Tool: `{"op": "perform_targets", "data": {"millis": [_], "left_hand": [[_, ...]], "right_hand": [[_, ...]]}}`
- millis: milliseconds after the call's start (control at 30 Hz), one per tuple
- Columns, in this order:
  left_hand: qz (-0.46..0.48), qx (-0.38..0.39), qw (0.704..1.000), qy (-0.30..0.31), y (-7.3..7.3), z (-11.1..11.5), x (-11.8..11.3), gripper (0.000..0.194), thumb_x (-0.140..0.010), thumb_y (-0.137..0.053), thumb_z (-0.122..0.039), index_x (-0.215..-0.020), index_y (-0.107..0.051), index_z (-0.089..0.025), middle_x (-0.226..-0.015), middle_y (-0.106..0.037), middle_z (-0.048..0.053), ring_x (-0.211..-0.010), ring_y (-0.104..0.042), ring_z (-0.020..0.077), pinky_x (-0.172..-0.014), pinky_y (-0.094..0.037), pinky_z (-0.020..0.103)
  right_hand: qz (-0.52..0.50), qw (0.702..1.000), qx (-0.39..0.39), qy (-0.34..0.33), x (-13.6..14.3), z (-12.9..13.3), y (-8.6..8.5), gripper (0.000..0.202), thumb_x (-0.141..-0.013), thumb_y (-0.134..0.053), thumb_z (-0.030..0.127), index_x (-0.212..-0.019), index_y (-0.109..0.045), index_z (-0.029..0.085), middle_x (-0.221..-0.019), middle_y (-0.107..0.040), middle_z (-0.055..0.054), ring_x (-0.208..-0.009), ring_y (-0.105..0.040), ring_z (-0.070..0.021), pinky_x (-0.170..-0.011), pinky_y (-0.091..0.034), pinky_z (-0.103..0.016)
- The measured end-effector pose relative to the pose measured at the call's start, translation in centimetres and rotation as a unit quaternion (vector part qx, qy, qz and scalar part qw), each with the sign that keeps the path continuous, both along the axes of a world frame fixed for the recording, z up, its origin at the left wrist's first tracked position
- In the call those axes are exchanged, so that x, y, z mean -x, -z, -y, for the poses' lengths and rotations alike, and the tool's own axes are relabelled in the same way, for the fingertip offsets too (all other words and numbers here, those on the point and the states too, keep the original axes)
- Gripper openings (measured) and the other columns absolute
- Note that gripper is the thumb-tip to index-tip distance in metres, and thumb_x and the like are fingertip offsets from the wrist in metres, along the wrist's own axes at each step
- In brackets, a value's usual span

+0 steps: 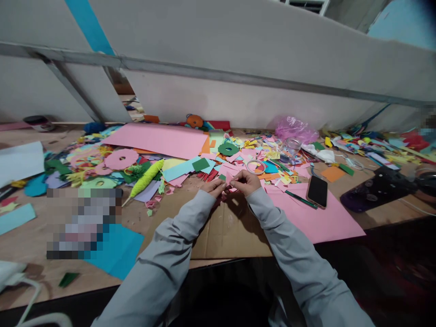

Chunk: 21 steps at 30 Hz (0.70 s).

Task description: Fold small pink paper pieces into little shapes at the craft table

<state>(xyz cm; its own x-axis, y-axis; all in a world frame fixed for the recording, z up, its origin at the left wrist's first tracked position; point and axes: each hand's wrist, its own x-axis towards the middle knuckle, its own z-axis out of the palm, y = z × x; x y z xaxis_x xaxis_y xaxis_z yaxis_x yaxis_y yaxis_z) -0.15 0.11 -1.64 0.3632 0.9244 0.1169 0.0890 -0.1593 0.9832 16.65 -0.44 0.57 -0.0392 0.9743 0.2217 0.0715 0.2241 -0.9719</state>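
Observation:
Close together over the brown cardboard sheet (218, 231), both my hands have their fingers pinched. A small pink paper piece (228, 178) shows between the fingertips. My left hand (214, 186) grips it from one side, and my right hand (248, 182) from the other. The fingers partly cover the piece, so its full shape is hidden. Just beyond the hands lies a heap of coloured paper scraps (238, 156). A roll of clear tape (255, 167) lies in the scraps beyond my right hand.
At right, a phone (317, 191) and a dark green pen (301, 199) lie on a pink sheet (306, 222), beside a dark bottle (376, 188). Yellow-green yarn (147, 178), a blue sheet (117, 252) and pink paper rings (121, 159) are at left. A white partition (218, 100) stands behind.

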Motion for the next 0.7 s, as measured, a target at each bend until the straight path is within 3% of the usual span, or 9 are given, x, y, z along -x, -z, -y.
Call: {"op": "perform_targets", "data": {"millis": [267,533,700], "left_hand": [[0.012,0.009,1.0,-0.014,-0.07,0.24,-0.29,0.028,-0.075,-0.059,-0.044,-0.077,-0.064,-0.015,-0.072,-0.067,0.005,-0.067,-0.062,0.0169,-0.066,-0.048,0.029],[-0.034,-0.002,0.999,-0.027,-0.8,1.01,-0.67,0.032,-0.078,-0.055,-0.048,-0.077,-0.06,-0.017,-0.061,-0.061,0.0,-0.051,-0.056,0.013,-0.048,-0.041,0.024],[-0.063,-0.069,0.994,-0.05,-0.6,0.74,-0.48,0.029,-0.077,-0.059,-0.045,-0.072,-0.062,-0.016,-0.063,-0.063,0.001,-0.059,-0.057,0.0126,-0.057,-0.043,0.024]], "right_hand": [[0.003,1.0,0.011,0.009,-0.02,-0.17,0.23,0.021,-0.057,-0.073,0.03,-0.063,-0.057,0.018,-0.057,-0.057,0.003,-0.053,-0.049,-0.0101,-0.053,-0.038,-0.024],[0.031,0.999,0.013,0.021,0.11,0.2,-0.36,0.019,-0.058,-0.071,0.029,-0.062,-0.056,0.018,-0.056,-0.055,0.004,-0.052,-0.046,-0.0097,-0.052,-0.037,-0.023],[-0.001,0.999,0.033,-0.001,0.11,0.13,-0.38,0.022,-0.056,-0.074,0.03,-0.063,-0.057,0.018,-0.058,-0.058,0.003,-0.054,-0.051,-0.0106,-0.053,-0.041,-0.024]]}}
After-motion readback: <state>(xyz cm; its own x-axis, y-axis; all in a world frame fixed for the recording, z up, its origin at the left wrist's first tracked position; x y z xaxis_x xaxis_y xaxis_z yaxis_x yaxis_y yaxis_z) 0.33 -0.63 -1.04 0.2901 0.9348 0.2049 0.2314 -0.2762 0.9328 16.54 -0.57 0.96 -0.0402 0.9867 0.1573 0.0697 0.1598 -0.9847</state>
